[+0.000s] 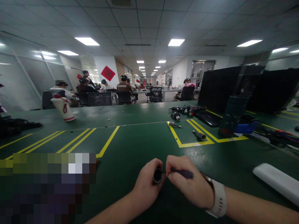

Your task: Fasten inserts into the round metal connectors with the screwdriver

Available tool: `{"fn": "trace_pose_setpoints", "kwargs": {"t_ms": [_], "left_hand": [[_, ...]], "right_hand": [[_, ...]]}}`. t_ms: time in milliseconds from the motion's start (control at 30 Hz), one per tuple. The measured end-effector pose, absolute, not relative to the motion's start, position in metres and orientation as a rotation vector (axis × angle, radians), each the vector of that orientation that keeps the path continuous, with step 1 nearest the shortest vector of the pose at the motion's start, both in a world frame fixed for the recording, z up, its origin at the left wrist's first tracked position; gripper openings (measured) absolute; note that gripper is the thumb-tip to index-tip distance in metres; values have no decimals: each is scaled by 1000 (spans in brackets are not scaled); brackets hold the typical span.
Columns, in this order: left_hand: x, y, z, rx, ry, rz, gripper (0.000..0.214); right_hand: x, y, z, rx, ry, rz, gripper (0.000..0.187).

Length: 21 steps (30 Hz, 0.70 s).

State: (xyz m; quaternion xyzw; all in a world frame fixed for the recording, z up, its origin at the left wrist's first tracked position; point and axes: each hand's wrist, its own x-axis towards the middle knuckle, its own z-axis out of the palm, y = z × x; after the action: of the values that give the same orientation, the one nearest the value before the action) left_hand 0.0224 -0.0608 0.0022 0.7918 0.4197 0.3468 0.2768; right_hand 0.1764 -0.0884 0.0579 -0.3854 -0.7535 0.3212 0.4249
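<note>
Curling tight, your left hand pinches a small metal cylinder, and your right hand is fisted around a purple-handled tool. The tool lies left-right, tip pointing left at the cylinder, both on your side of the yellow tape box.

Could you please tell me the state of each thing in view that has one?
left hand: closed around the metal cylinder
right hand: gripping the dark-handled tool
monitor: screen dark
bottle: standing
loose socket: lying on its side
white cup: standing
</note>
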Motion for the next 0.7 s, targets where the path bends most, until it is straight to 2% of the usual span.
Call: {"fn": "trace_pose_setpoints", "kwargs": {"t_ms": [100, 200, 500, 700], "left_hand": [[22, -59, -1, 2157, 1130, 955, 8], [21, -57, -3, 2143, 1123, 1001, 12], [22, -58, 1, 1987, 1074, 1060, 16], [23, -55, 0, 1940, 997, 1067, 17]], "right_hand": [[177, -84, 57, -1006, -1683, 1073, 8], [177, -79, 55, -1002, -1542, 1198, 7], [176, -68, 40, -919, -1330, 1315, 7], [179, -70, 45, -889, -1387, 1331, 6]]}}
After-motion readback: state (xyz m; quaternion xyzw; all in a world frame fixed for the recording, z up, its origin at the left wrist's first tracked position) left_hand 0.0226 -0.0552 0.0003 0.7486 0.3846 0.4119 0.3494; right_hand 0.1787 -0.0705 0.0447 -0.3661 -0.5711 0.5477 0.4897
